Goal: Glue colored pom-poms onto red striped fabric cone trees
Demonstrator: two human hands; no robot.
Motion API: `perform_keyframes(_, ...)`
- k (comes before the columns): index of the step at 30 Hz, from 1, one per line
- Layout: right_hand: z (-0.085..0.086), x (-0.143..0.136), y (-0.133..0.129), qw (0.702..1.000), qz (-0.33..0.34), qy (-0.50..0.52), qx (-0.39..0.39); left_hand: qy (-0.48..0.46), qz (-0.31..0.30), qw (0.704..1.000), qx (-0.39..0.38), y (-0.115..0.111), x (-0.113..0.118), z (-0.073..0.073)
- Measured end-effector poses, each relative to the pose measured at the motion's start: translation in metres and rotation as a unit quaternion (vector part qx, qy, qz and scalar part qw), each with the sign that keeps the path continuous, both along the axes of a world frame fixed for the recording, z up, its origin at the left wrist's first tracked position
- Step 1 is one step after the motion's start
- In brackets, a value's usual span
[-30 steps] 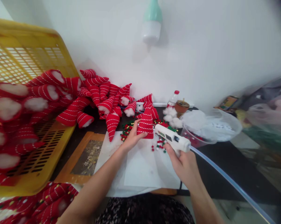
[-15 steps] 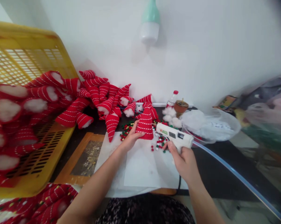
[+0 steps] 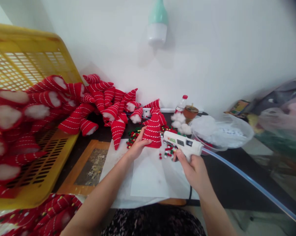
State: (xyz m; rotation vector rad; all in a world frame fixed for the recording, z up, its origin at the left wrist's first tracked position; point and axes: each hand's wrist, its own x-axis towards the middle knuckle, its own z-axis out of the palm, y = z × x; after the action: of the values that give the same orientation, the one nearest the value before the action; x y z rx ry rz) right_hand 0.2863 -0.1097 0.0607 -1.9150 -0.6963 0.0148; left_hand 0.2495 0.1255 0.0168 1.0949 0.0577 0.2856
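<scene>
At four o'clock, right hand is clamping around the white glue gun, apparently for aiming leftward. At seven, left hand is pinching the red cone, dead centre, by its base, likely for steadying.

The glue gun points toward the red cone (white-striped)

I see bulb up by the wall, bottle just beside brown pot back on table, framed panel at left.
</scene>
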Motion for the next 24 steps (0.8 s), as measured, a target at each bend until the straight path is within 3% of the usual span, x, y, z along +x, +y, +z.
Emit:
perform_keyframes(14,-0.001,-0.002,-0.002,0.991,-0.058,-0.115,0.044,0.004,0.017,1.0,0.019,0.0,-0.001,0.003)
perform_keyframes(19,0.008,0.0,-0.003,0.996,0.0,-0.091,0.023,-0.007,0.005,0.998,0.059,0.002,0.001,-0.007)
perform_keyframes(24,0.005,-0.001,0.004,0.996,-0.021,-0.082,0.025,0.005,0.022,0.993,0.116,0.006,0.001,-0.016)
